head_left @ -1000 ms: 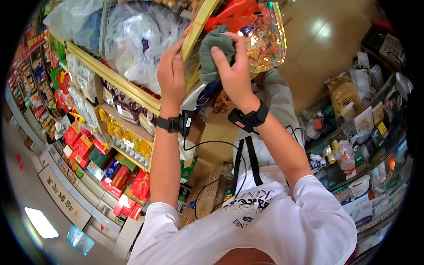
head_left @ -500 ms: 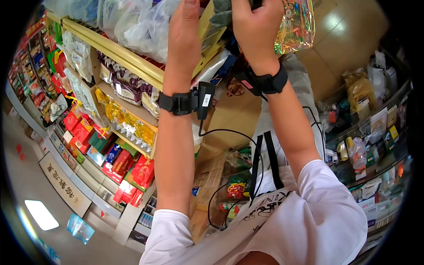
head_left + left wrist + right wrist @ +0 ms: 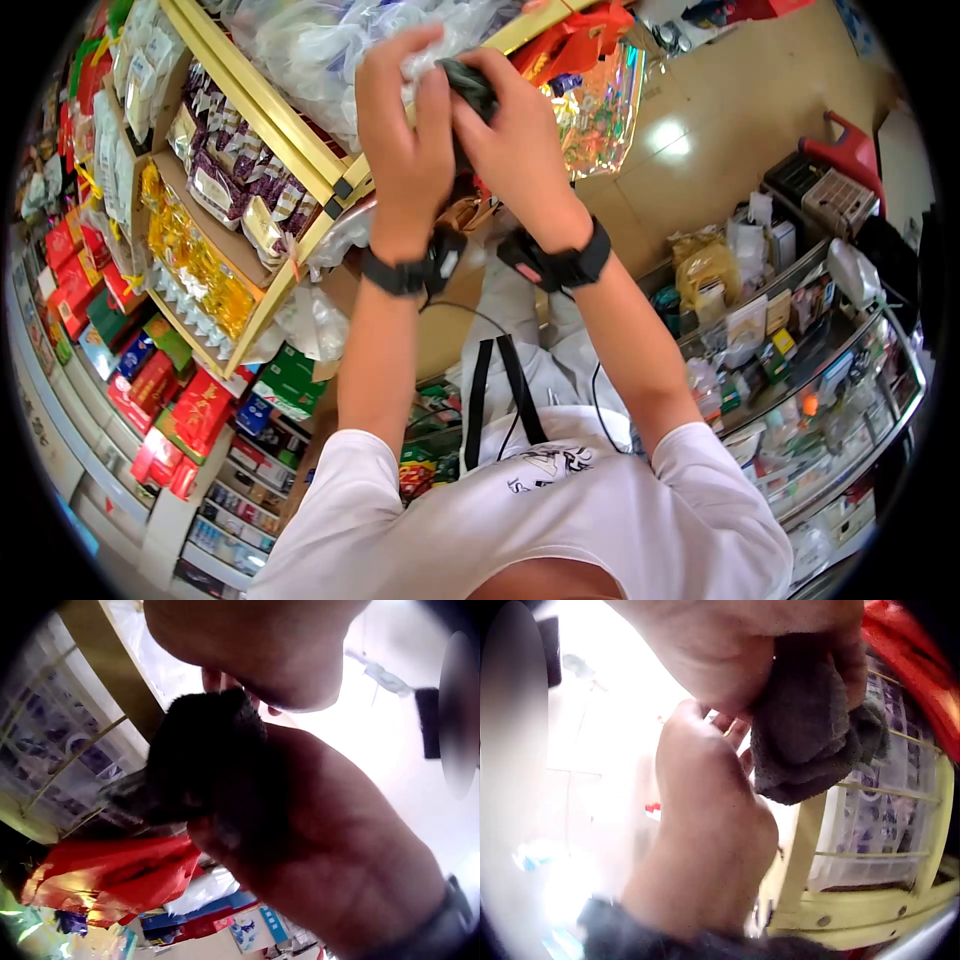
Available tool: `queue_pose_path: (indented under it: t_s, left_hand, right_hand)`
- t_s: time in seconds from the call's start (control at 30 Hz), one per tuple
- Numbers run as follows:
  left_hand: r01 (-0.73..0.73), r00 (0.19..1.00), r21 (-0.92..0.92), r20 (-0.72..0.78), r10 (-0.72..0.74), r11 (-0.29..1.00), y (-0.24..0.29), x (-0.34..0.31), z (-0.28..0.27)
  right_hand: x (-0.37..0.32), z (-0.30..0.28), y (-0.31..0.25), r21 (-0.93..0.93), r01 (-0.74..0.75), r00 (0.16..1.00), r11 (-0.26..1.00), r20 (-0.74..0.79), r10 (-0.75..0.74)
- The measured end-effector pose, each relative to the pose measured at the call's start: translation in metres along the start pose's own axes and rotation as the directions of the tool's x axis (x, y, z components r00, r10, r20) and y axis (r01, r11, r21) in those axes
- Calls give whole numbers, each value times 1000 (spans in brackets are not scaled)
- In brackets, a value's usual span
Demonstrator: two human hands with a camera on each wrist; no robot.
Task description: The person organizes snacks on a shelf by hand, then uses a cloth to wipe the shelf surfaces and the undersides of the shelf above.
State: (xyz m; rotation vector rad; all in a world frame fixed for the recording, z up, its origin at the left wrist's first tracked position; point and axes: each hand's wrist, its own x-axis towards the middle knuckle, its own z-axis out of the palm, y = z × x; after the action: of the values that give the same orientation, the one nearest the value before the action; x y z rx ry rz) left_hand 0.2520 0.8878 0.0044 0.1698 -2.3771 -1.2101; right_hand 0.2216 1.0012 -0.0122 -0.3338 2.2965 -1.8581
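My right hand grips a bunched grey-green cloth, with fingers and thumb curled round it. In the right wrist view the towelling cloth bulges out below the palm, and a loose end sticks out to the side. My left hand is raised close beside the right one, its fingers extended and slightly blurred. Its thumb side overlaps the cloth's edge in the head view. Both hands are in front of the yellow shelf post. Dark in the left wrist view, the cloth hides the right fingers.
Clear plastic bags fill the upper shelf behind a yellow rail. A red bag and a shiny foil bag hang just right of my hands. Packaged goods line the left shelves; a cluttered glass counter stands at right.
My hands rose toward the top of the head view, then came back lower. The left hand is now nearer the right and its fingers are spread. The right hand keeps the cloth. The view has turned.
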Motion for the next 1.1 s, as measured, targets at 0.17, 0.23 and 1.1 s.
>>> queue_pose_path:
  t_s: [0.17,0.23,1.1]
  left_hand:
    - [-21,1000,162,2,21,986,16,-77,9]
    - [33,999,186,-4,-33,982,6,-105,9]
    - [-264,940,607,337,58,749,-9,-26,-43]
  right_hand:
    - [-46,-39,5,594,-430,900,680,344,269]
    - [-66,-51,17,498,-552,820,668,470,327]
    - [72,-54,39,-336,663,744,669,192,-641]
